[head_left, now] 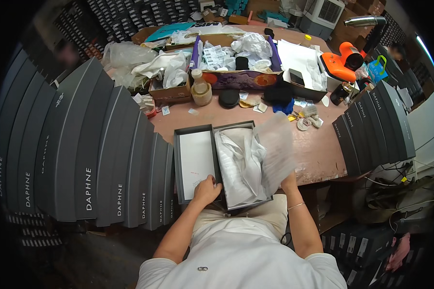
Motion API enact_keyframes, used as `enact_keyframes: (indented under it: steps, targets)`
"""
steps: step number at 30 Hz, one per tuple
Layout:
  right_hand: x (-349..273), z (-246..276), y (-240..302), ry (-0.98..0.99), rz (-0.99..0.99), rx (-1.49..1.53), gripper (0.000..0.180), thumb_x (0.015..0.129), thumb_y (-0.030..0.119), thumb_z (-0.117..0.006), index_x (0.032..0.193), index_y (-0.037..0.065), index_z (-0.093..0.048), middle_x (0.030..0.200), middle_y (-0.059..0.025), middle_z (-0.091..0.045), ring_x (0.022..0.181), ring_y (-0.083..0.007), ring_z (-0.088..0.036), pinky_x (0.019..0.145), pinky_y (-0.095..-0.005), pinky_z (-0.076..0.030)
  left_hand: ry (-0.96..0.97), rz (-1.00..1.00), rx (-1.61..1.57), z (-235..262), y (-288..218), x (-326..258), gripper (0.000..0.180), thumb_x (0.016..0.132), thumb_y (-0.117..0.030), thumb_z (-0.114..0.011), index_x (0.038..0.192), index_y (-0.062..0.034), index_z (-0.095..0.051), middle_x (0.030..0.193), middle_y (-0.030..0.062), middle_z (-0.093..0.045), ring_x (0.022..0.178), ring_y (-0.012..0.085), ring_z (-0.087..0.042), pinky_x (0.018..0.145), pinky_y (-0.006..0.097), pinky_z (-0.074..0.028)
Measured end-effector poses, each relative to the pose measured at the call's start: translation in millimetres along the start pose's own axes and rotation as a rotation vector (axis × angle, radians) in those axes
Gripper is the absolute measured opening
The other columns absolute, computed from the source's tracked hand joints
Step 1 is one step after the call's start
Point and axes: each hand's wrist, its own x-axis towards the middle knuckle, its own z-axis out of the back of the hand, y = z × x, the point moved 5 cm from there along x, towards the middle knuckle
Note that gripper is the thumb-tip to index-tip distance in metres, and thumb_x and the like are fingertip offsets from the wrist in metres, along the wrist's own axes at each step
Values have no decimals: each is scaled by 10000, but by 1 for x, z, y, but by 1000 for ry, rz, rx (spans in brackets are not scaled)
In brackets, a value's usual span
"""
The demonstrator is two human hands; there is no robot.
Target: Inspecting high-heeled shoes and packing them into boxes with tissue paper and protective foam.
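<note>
An open dark grey shoebox lies at the table's near edge, with its white-lined lid on the left side. Inside the box, white wrapping paper is bunched and folded; whatever it covers is hidden. My left hand is closed over the lid's near right corner, where lid and box meet. On the right, a translucent white packing sheet stands raised over the box's right side. My right hand grips its lower right corner, its fingers partly behind the sheet.
Tall stacks of dark grey shoeboxes flank the left, and more boxes stand at the right. Farther back are a purple carton of papers, a bottle, a black round tin and an orange tool.
</note>
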Motion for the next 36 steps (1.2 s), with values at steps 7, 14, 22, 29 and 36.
enact_keyframes:
  steps: [7, 14, 22, 29, 36]
  targets:
    - [19, -96, 29, 372, 359, -1204, 686, 905, 459, -544, 1423, 44, -370, 1421, -231, -402, 1355, -357, -330, 1150, -451, -174, -211, -183, -25, 48, -23, -30, 269, 832, -187, -609, 936, 55, -556, 701, 187, -608, 664, 304, -616, 659, 369, -505]
    - [26, -28, 45, 66, 159, -196, 675, 939, 429, -523, 1445, 29, -323, 1471, -206, -357, 1350, -315, -361, 1120, -398, -247, 134, -496, -1312, 120, -92, -108, 317, 896, -114, -530, 1166, 50, -555, 1036, 85, -643, 938, 117, -611, 814, 239, -492]
    - [6, 29, -8, -76, -316, -502, 526, 927, 415, -542, 1207, -28, -582, 1099, -217, -656, 1055, -309, -622, 922, -372, -461, -395, -539, -371, 15, -76, -61, 642, 919, -339, -622, 1347, 81, -390, 1398, 241, -344, 1245, 340, -449, 989, 400, -412]
    - [28, -1, -44, -82, -419, -321, 516, 886, 438, -594, 1092, -31, -659, 914, -203, -699, 886, -256, -681, 749, -349, -526, 8, -120, -986, -19, -25, -5, 474, 915, -301, -627, 1207, 62, -542, 1017, 77, -627, 938, 152, -579, 811, 277, -474]
    - [-7, 3, -11, -59, -227, 60, 722, 870, 410, -648, 1408, 3, -391, 1352, -229, -481, 1244, -262, -465, 1029, -356, -371, 109, -212, -1258, -25, -60, -44, 547, 911, -346, -573, 1344, -41, -435, 1255, 96, -537, 1204, 221, -492, 996, 363, -421]
